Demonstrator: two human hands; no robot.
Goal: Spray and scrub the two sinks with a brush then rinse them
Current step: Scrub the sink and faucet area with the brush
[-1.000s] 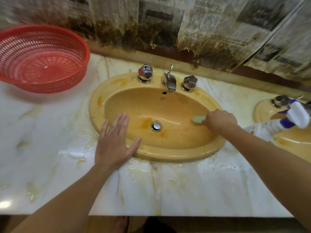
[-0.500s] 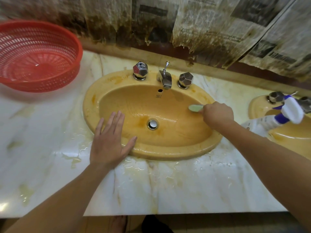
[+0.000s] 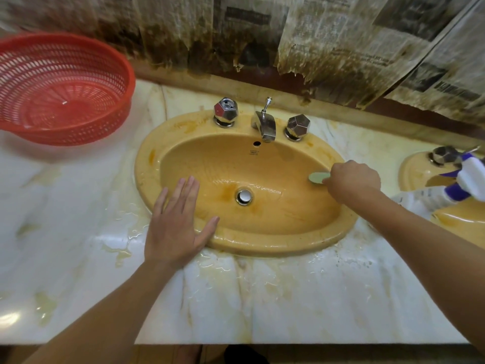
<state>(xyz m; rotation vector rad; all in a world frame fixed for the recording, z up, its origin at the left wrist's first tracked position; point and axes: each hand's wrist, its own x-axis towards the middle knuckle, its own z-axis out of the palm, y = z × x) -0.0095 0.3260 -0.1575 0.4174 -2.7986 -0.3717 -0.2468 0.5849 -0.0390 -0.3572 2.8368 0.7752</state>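
A yellow oval sink [image 3: 278, 243] sits in the marble counter, wet, with brown stains round its drain [image 3: 244, 197]. My right hand [image 3: 353, 181] grips a pale green brush [image 3: 318, 177] and holds it against the basin's right inner wall. My left hand [image 3: 177, 223] lies flat with fingers spread on the sink's front left rim. A second yellow sink [image 3: 417, 170] shows at the right edge. A white spray bottle [image 3: 451, 191] with a purple collar lies between the two sinks.
A red plastic basket [image 3: 60, 88] stands on the marble counter [image 3: 249, 298] at the back left. Chrome tap [image 3: 265, 124] and two faceted knobs line the sink's back. Torn, stained newspaper covers the wall. Puddles lie on the counter near the sink's front.
The brush and my right hand have shifted slightly along the basin's right wall. My left hand has stayed on the rim. The camera view has shifted a little.
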